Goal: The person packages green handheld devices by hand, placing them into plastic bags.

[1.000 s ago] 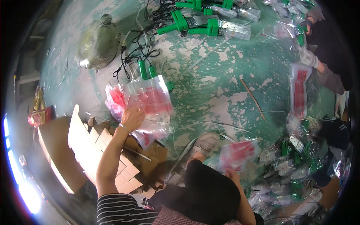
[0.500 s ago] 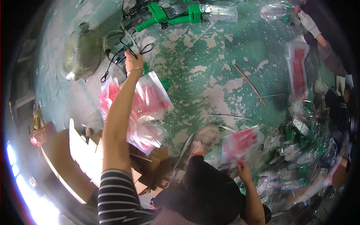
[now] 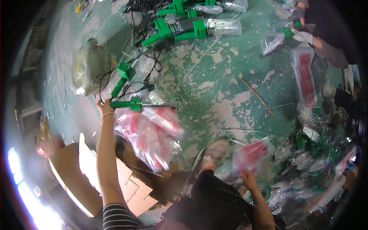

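Note:
At the left, my left hand [image 3: 105,109] is closed at the butt end of a green-handled corded tool [image 3: 134,104]. That tool lies level, its dark metal bar pointing right above a pile of clear plastic bags with red print [image 3: 149,138]. Just beyond it rests another green-handled tool [image 3: 123,74], tilted, with loose black cord [image 3: 155,63] around it. My right hand [image 3: 249,179], low and right of my knee, pinches the near edge of a flat clear bag with red print [image 3: 253,155].
More green tools [image 3: 191,28], some bubble-wrapped, lie at the far side. Cardboard pieces [image 3: 130,186] stand lower left, near a wrapped bundle [image 3: 91,67]. Bagged tools [image 3: 306,153] heap at right. A co-worker's gloved hand [image 3: 303,36] holds a wrapped green tool. A thin brown strip [image 3: 257,97] crosses the floor.
My left hand has come back nearer and left from the cords, and a green-handled tool now lies over the bags. The right hand still holds its bag. The co-worker's wrapped tool has shifted.

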The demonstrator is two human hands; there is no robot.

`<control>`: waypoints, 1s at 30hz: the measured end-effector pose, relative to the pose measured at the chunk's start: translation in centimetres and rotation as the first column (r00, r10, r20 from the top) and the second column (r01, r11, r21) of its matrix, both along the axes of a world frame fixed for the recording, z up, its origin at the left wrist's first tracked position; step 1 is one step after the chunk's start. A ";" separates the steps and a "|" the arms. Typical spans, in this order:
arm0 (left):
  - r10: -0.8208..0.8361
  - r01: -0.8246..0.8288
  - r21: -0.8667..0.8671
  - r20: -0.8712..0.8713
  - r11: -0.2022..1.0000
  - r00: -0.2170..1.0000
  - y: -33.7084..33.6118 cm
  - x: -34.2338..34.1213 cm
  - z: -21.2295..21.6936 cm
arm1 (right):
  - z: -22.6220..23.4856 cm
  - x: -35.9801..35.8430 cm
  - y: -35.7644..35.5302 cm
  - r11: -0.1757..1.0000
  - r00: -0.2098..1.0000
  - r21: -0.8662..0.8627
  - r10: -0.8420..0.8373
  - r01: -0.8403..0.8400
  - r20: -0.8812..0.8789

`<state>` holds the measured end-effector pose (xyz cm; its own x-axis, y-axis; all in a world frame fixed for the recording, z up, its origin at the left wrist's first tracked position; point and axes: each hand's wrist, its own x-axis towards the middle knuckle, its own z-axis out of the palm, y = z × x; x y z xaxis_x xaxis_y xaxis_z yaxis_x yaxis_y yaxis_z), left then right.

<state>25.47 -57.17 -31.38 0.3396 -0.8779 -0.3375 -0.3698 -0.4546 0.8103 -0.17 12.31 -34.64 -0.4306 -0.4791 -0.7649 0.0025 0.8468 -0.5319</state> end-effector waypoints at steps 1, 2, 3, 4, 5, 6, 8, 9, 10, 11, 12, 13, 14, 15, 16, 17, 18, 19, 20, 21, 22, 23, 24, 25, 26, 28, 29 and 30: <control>-0.009 0.009 -0.014 -0.002 1.000 1.000 -1.0 0.3 -0.4 | -0.2 0.1 -0.2 0.994 0.993 0.064 0.096 -0.092 -0.069; -0.001 0.079 -0.132 0.510 0.988 0.860 -1.4 -0.6 -0.4 | -0.1 0.2 -0.3 0.995 0.993 0.056 0.087 -0.083 -0.076; 0.085 0.195 -0.200 0.873 0.960 0.481 -1.8 -1.5 -0.4 | 0.1 0.4 -0.4 0.999 0.997 0.024 0.039 -0.038 -0.060; -0.004 0.458 -0.256 0.870 0.851 0.493 -2.7 -2.9 -0.6 | 0.2 0.5 -0.5 1.000 0.999 -0.008 -0.008 0.008 -0.041; -0.124 0.679 -0.295 0.859 0.672 0.496 -2.0 -8.2 -1.0 | 0.3 0.3 0.7 0.999 0.997 0.019 -0.024 0.025 -0.068; -0.180 0.775 -0.277 0.877 0.569 0.445 -2.0 -12.7 -1.0 | -0.1 0.5 1.8 0.998 0.998 0.003 -0.055 0.055 -0.037; -0.381 0.898 -0.153 0.866 0.412 0.323 -3.5 -19.4 -1.6 | -0.3 0.7 2.3 0.995 0.996 -0.021 -0.095 0.095 0.005; -0.438 0.905 -0.070 0.858 0.420 0.270 -3.4 -22.8 -2.0 | 0.3 0.8 2.3 0.986 0.985 0.030 -0.163 0.161 0.054; -0.447 0.911 -0.072 0.854 0.406 0.267 -4.0 -25.4 -2.3 | 0.6 0.8 2.3 0.971 0.967 0.081 -0.233 0.225 0.102; -0.427 0.945 -0.002 0.892 0.328 0.150 -4.5 -28.0 -2.7 | 0.9 0.8 2.6 0.966 0.964 0.088 -0.250 0.242 0.091; -0.396 0.966 0.071 0.917 0.250 0.035 -4.6 -30.5 -3.1 | 1.4 0.8 3.2 0.956 0.957 0.124 -0.277 0.266 0.082; -0.404 0.969 0.117 0.915 0.217 -0.020 -4.6 -32.9 -3.3 | 1.7 0.8 3.8 0.944 0.950 0.160 -0.303 0.289 0.073; -0.412 0.970 0.162 0.908 0.181 -0.075 -4.4 -35.1 -3.8 | 2.3 0.7 4.4 0.937 0.946 0.172 -0.319 0.305 0.059; -0.417 0.954 0.253 0.894 0.163 -0.166 -3.9 -37.0 -4.2 | 2.9 0.7 4.9 0.947 0.957 0.143 -0.290 0.286 0.006; -0.426 0.957 0.249 0.890 0.147 -0.166 -3.3 -38.0 -4.6 | 3.5 0.7 5.3 0.958 0.965 0.115 -0.259 0.263 -0.046; -0.459 0.953 0.257 0.874 0.160 -0.158 -3.2 -38.5 -4.9 | 4.1 0.7 5.2 0.954 0.962 0.121 -0.269 0.274 -0.054; -0.488 0.948 0.267 0.859 0.175 -0.152 -3.1 -39.0 -5.1 | 4.7 0.9 4.9 0.927 0.938 0.147 -0.346 0.346 -0.028; -0.482 0.910 0.354 0.849 0.214 -0.216 -3.4 -39.3 -4.9 | 5.2 1.0 4.6 0.894 0.908 0.173 -0.419 0.412 0.000; -0.484 0.914 0.350 0.848 0.204 -0.217 -3.0 -40.0 -4.7 | 5.4 0.9 4.7 0.889 0.904 0.175 -0.428 0.422 -0.006; -0.495 0.861 0.460 0.812 0.216 -0.309 -2.7 -40.5 -4.3 | 5.5 0.8 4.8 0.898 0.918 0.196 -0.396 0.394 -0.032; -0.504 0.793 0.563 0.766 0.231 -0.398 -2.3 -40.7 -3.9 | 5.6 0.8 4.7 0.906 0.931 0.215 -0.361 0.364 -0.053; -0.454 0.826 0.517 0.806 0.227 -0.380 -2.4 -39.8 -4.3 | 5.2 1.2 4.6 0.910 0.932 0.201 -0.362 0.361 -0.036; -0.445 0.827 0.514 0.810 0.228 -0.382 -1.6 -39.7 -4.4 | 4.0 1.5 5.5 0.886 0.904 0.197 -0.427 0.419 -0.007; -0.457 0.849 0.498 0.805 0.177 -0.378 -0.7 -39.5 -4.6 | 2.6 1.6 6.2 0.858 0.872 0.195 -0.488 0.475 0.025; -0.469 0.866 0.485 0.797 0.121 -0.381 0.5 -39.1 -4.6 | 1.0 1.8 6.7 0.857 0.869 0.190 -0.493 0.478 0.035; -0.478 0.892 0.448 0.795 0.050 -0.373 2.8 -38.1 -4.4 | -1.2 1.9 7.1 0.884 0.899 0.194 -0.437 0.425 0.026; -0.493 0.910 0.415 0.789 -0.015 -0.367 4.0 -37.0 -4.0 | -1.8 1.5 6.0 0.917 0.948 0.244 -0.315 0.315 -0.040; -0.491 0.905 0.425 0.784 -0.020 -0.379 5.5 -36.2 -3.8 | -2.3 1.3 5.4 0.915 0.933 0.186 -0.341 0.357 -0.110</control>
<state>-10.77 -51.67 -35.13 -0.8579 -0.4433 -0.2597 -0.4278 0.8963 -0.1169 1.16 17.70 -36.98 -0.6017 -0.1287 -0.7883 0.2845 0.8877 -0.3621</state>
